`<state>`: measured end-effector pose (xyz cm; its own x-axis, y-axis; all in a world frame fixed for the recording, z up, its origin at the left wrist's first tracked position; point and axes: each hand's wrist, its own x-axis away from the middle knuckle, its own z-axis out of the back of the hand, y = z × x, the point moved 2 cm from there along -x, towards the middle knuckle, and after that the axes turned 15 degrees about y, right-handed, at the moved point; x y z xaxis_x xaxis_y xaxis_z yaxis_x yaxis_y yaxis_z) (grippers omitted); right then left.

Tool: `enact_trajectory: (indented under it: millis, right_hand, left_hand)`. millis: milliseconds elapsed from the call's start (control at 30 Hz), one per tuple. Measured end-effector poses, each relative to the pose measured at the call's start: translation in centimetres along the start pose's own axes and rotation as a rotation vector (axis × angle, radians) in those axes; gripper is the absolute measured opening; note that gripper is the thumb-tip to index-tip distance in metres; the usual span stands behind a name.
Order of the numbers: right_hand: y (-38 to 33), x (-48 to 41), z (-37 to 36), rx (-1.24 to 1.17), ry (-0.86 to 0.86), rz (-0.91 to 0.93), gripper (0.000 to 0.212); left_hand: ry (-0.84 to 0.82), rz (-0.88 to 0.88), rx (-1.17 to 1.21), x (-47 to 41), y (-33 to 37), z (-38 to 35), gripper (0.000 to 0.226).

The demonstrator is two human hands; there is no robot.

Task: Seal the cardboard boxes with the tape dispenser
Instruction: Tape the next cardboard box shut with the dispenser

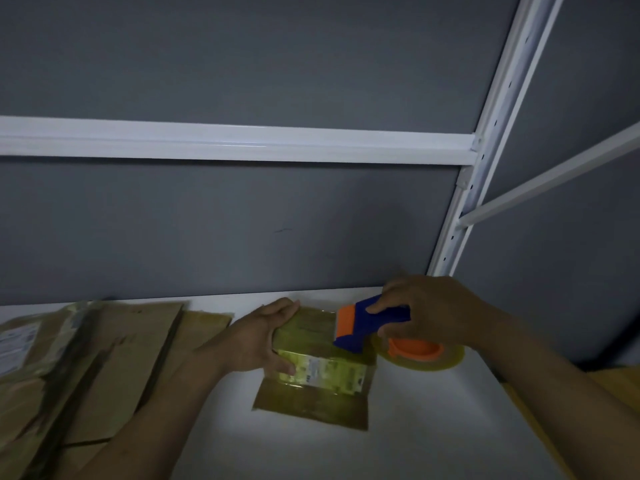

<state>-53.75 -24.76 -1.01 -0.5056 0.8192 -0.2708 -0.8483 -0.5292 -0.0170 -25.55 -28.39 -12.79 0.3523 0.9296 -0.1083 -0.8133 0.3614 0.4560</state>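
Observation:
A small cardboard box [322, 368], glossy with tape and bearing a white label, sits on the white shelf [398, 438]. One brown flap lies flat toward me. My left hand [256, 337] grips the box's left end, thumb on the near side, fingers over the top. My right hand [426, 310] holds the blue and orange tape dispenser [367, 323] by its handle. The dispenser's front edge rests on the box's top right. Its roll of clear tape [419, 353] on an orange hub hangs just right of the box.
Flattened cardboard boxes [90, 362] are piled on the shelf's left side, one with a white label. A grey back panel with a white rail [225, 142] rises behind. A white slotted upright [464, 202] stands at the right. Something yellow [620, 386] shows at the right edge.

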Motion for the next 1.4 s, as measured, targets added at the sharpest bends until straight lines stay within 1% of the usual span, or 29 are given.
enact_trajectory:
  millis: [133,200,233,333,467,533,567,600,700,767,867,967,1133,1267,1400]
  right_hand:
    - [-0.6,0.1,-1.2,0.047,0.073,0.027,0.047]
    - [-0.8,-0.2,-1.3,0.065,0.098,0.037,0.047]
    - [-0.8,-0.3,-1.4,0.064,0.103,0.036,0.047]
    - [-0.8,-0.3,-1.7,0.038,0.107,0.023,0.045]
    - [-0.6,0.0,-1.9,0.003,0.118,-0.017,0.044]
    - [-0.9,0.2,-2.1,-0.020,0.145,-0.051,0.044]
    - [-1.3,0.1,-2.3,-0.033,0.162,-0.072,0.044]
    - [-1.7,0.0,-2.6,-0.045,0.171,-0.095,0.044]
    - [-3.1,-0.7,-3.1,-0.062,0.191,-0.119,0.046]
    - [-3.3,-0.7,-2.9,-0.070,0.182,-0.129,0.046]
    - [-2.1,0.9,-2.6,-0.120,0.138,-0.204,0.045]
    - [-0.5,2.9,-3.1,-0.139,0.122,-0.259,0.046]
    - [0.0,4.1,-4.7,-0.158,0.188,-0.264,0.046]
    - [-0.8,4.1,-5.6,-0.217,0.242,-0.267,0.045]
    - [-0.9,4.6,-6.2,-0.259,0.258,-0.285,0.045]
  left_hand:
    - [0.066,-0.217,-0.423,-0.2,0.0,0.2,0.127]
    - [0.092,-0.297,-0.554,0.1,1.2,-0.1,0.124]
    - [0.101,-0.324,-0.573,0.4,2.1,-0.6,0.123]
    - [0.087,-0.294,-0.520,0.7,4.7,-2.7,0.117]
    - [0.157,-0.302,-0.510,0.4,5.0,-3.6,0.111]
    - [0.129,-0.303,-0.452,0.1,3.7,-3.2,0.091]
    - [0.130,-0.313,-0.432,-0.2,2.7,-2.8,0.083]
    - [0.129,-0.324,-0.429,-0.4,1.8,-2.4,0.080]
    - [0.185,-0.326,-0.401,-1.0,-0.2,-1.2,0.081]
    - [0.189,-0.363,-0.389,-1.0,-0.8,-1.2,0.080]
    - [0.213,-0.415,-0.361,-1.2,-1.4,-1.2,0.078]
    - [0.221,-0.395,-0.370,-1.4,-1.6,-0.9,0.078]
    - [0.227,-0.455,-0.434,-1.3,-0.6,-1.7,0.087]
    - [0.232,-0.458,-0.432,-1.1,2.4,-3.2,0.086]
    - [0.228,-0.445,-0.415,-1.4,1.9,-3.4,0.086]
